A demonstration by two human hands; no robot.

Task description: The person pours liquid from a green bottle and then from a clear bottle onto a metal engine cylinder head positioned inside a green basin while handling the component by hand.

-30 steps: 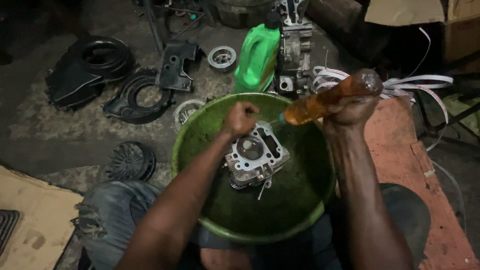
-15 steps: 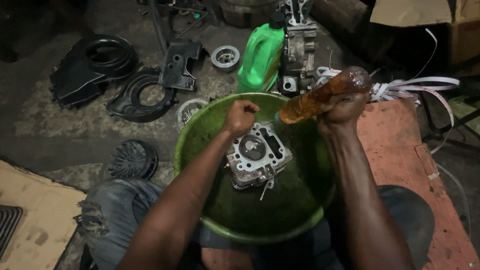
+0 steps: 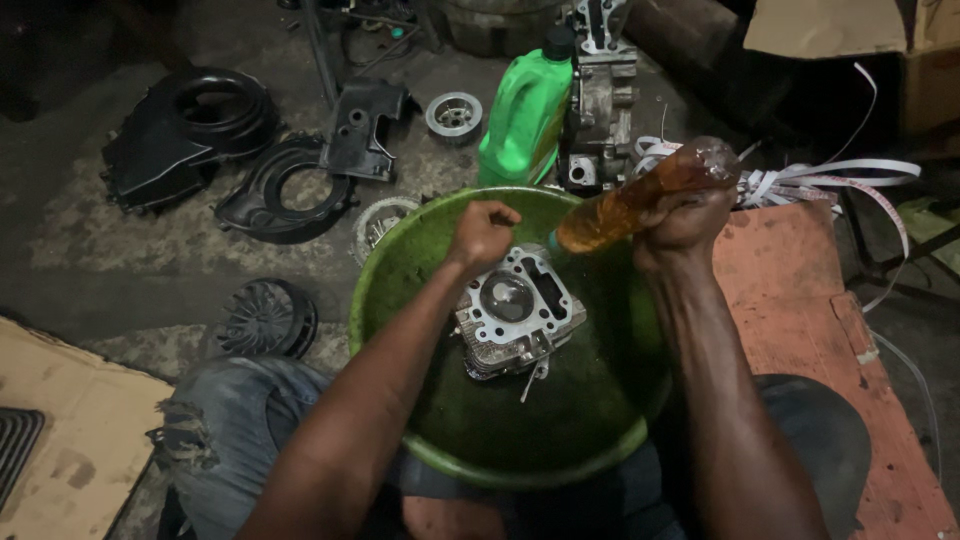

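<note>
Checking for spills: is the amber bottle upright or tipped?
Tipped: the right hand holds the bottle slanted, neck down over the green basin.

A clear plastic bottle (image 3: 640, 200) of amber liquid is tilted, neck down, over the far rim of a round green basin (image 3: 400, 260). Inside the basin lies a grey metal cylinder head (image 3: 515, 320), bore facing up, resting slightly askew on the wet, dark-green bottom.
</note>
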